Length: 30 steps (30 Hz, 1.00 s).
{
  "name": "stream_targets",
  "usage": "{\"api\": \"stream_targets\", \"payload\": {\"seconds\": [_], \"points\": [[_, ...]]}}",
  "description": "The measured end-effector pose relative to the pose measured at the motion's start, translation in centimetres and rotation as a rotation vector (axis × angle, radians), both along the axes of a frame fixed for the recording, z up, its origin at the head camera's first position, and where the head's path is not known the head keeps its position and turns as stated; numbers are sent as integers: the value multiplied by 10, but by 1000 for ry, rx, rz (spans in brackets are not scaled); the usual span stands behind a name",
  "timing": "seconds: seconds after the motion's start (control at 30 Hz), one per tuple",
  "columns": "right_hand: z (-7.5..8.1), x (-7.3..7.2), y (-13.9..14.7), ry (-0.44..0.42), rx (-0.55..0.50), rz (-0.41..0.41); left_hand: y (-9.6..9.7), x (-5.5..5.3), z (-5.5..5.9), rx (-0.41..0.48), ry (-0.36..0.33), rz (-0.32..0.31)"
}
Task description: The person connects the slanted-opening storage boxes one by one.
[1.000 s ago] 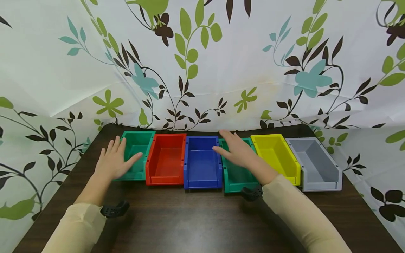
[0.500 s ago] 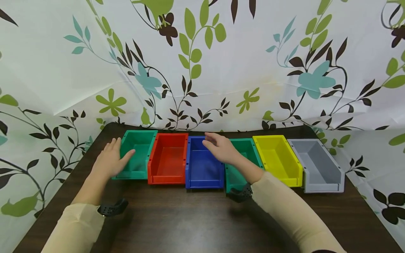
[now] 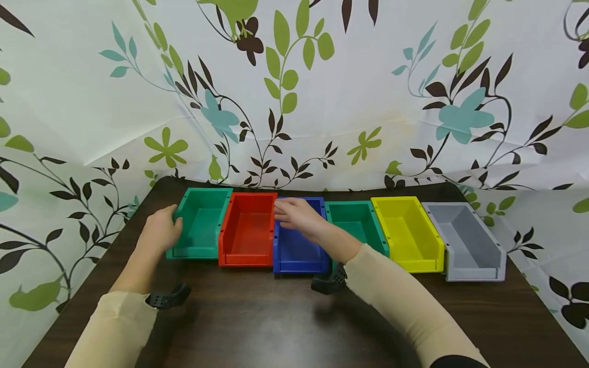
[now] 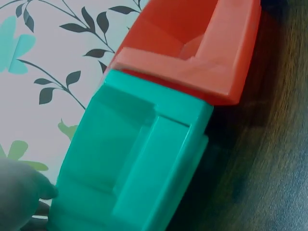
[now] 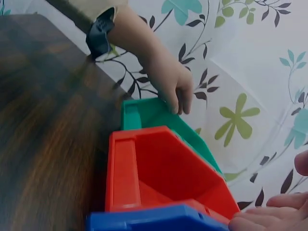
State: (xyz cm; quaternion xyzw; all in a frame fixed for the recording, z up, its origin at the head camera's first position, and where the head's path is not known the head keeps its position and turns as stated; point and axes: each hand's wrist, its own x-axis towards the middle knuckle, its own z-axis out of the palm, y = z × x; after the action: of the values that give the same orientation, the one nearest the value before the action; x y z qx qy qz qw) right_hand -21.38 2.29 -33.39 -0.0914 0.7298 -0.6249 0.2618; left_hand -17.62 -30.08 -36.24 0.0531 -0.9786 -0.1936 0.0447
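Observation:
In the head view my left hand (image 3: 160, 227) is at the left side wall of the leftmost green bin (image 3: 202, 225), fingers bent down over its rim. The left wrist view has the thumb (image 4: 45, 186) right at that rim; the fingers behind it are mostly hidden. Across the table, the right wrist view catches the left hand (image 5: 171, 82) with thumb and fingers straddling the green wall. My right hand (image 3: 301, 219) hovers palm down over the blue bin (image 3: 303, 255), fingertips close to the red bin (image 3: 250, 230). Its fingers (image 5: 269, 217) are extended and hold nothing.
Right of the blue bin stand a second green bin (image 3: 352, 220), a yellow bin (image 3: 407, 235) and a grey bin (image 3: 467, 243). The row runs along the back of the dark wooden table (image 3: 248, 317). A leaf-patterned cloth (image 3: 354, 92) hangs behind it.
My left hand has gone from spread fingers to fingers bent down at the green bin's rim. The right hand has moved left, from the second green bin to over the blue one.

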Motion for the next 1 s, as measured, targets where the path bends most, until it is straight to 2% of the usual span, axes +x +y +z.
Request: {"api": "stream_targets", "payload": {"seconds": [0.13,0.37,0.5,0.63,0.73,0.87,1.0], "points": [[3,1,-8,-66,-22,-6,-2,0,-3,7,1,50],[11,-5,-15,-180,-72,-76,-3,1,-7,28,65,53],[10,-7,-19,-208,-87,-94,-6,1,-7,33,72,66],[7,-8,-26,-191,-60,-85,-15,4,-6,40,78,83],[6,-11,-32,-143,-6,-75,-23,5,-6,52,92,99],[4,-17,-42,-56,103,-82,-32,5,-8,84,106,110],[0,-26,-55,28,254,-99,-37,4,-10,106,106,107]]}}
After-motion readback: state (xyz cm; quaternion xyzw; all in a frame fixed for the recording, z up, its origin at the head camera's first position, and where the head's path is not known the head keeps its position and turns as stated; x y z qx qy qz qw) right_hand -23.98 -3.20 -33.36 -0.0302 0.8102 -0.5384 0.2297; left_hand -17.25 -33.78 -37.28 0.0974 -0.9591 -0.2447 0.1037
